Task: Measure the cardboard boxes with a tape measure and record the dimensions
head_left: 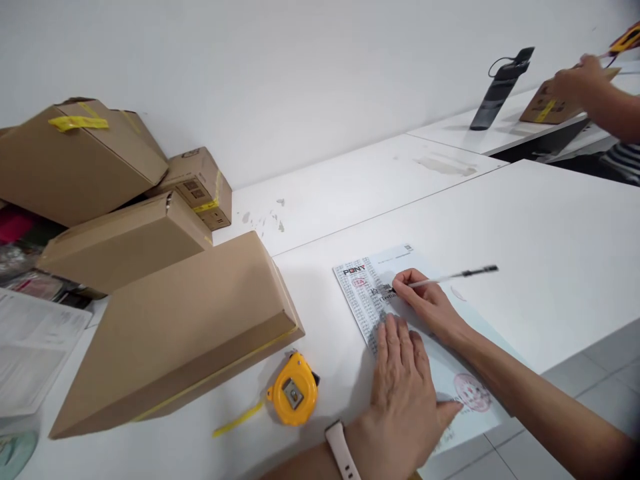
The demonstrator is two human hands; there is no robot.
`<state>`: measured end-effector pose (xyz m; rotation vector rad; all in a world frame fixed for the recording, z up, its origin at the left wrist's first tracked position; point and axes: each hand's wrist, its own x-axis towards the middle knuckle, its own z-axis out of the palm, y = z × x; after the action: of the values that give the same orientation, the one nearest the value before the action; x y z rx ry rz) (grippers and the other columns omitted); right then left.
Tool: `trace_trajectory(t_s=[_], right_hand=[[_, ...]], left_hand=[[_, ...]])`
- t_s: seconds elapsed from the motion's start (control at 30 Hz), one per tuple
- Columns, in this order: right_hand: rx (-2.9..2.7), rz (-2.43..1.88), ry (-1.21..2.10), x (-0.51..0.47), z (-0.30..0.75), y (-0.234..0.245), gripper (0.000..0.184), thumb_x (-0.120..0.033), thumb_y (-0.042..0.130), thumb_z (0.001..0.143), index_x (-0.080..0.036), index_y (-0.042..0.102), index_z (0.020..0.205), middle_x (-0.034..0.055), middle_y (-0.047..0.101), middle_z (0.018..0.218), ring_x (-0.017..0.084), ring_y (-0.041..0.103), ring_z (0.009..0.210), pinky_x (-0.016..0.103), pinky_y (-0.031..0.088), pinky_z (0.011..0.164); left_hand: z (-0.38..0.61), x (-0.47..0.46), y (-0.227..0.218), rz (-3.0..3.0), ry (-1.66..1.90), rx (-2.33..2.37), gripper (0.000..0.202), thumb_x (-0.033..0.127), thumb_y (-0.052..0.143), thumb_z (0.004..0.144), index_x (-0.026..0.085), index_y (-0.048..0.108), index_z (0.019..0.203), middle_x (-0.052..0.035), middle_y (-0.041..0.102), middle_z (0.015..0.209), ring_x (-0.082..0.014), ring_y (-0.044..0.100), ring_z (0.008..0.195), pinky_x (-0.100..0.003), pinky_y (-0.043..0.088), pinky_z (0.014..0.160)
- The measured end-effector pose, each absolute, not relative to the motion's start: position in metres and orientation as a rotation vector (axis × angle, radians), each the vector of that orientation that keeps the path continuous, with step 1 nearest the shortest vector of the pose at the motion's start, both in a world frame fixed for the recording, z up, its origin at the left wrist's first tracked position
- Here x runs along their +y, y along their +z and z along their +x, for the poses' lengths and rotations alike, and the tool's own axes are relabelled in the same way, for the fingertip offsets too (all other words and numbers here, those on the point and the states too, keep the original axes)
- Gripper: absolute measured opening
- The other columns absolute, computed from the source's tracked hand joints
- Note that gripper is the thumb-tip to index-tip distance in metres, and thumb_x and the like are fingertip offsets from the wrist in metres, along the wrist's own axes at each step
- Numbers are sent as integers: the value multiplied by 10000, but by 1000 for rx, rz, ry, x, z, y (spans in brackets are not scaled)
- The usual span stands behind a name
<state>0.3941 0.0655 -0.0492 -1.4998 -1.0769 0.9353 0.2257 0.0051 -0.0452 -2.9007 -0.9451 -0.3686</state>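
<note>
My left hand (403, 393) lies flat on a pale blue printed document (450, 340), fingers stretched out near its left edge. A pale watch strap circles that wrist. In my right hand (430, 307) is a slim pen (445, 277) with a clear barrel and dark end, gripped near its tip over the title print. Part of the title is hidden by the fingers. The document bears a PONY logo and a red round stamp. Left of my left hand lies a yellow tape measure (295, 390) with a short length of tape pulled out.
A large cardboard box (200, 313) lies left of the tape measure; several more boxes (75, 160) are piled behind it. Printed sheets (35, 347) are at far left. A dark bottle (497, 93) stands at back right, near another person's hand (585, 83) on a small box (545, 107).
</note>
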Motion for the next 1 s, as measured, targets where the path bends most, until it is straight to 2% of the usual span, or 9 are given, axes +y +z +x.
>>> trace_trajectory(t_s=[0.1,0.17,0.33,0.43,0.67,1.0], right_hand=[[-1082,-1454,995,63,394,-54,409,-615,714,864,-231,618,963,20,637,798,175,593,713,307,492,607],[-1067,-1454,1028,62,394,-58,396,-601,724,861,-240,583,945,7,641,756,173,597,664,307,483,578],[-1142,-1673,795,59,393,-61,364,-528,631,932,-254,474,752,-66,442,541,124,391,489,282,323,472],[-1211,-1725,679,58,393,-58,332,-468,614,929,-251,481,714,-52,440,562,127,374,513,286,313,482],[-1279,-1688,699,55,393,-60,300,-440,601,927,-252,487,722,-36,468,599,134,382,529,288,328,484],[-1342,-1678,658,59,393,-61,278,-403,597,905,-249,485,703,-56,414,568,125,348,516,284,307,483]], left_hand=[[230,19,-44,-2933,-346,-941,898,689,453,965,-36,471,1495,-290,456,1563,-428,338,1506,-517,417,1203],[231,21,-45,-2947,-328,-930,895,687,431,971,-32,460,1503,-277,467,1562,-434,333,1507,-543,389,1218],[227,19,-43,-2921,-331,-884,873,651,355,1007,-42,393,1538,-227,467,1583,-418,346,1506,-505,370,1238],[224,18,-39,-2903,-335,-884,855,630,330,1021,-37,361,1555,-212,462,1592,-396,347,1512,-477,351,1252],[228,21,-40,-2901,-307,-861,842,649,358,1001,-28,486,1484,-234,514,1544,-417,436,1457,-503,401,1202],[231,20,-49,-2845,-327,-862,856,686,380,976,1,523,1469,-217,539,1527,-432,423,1460,-520,363,1198]])
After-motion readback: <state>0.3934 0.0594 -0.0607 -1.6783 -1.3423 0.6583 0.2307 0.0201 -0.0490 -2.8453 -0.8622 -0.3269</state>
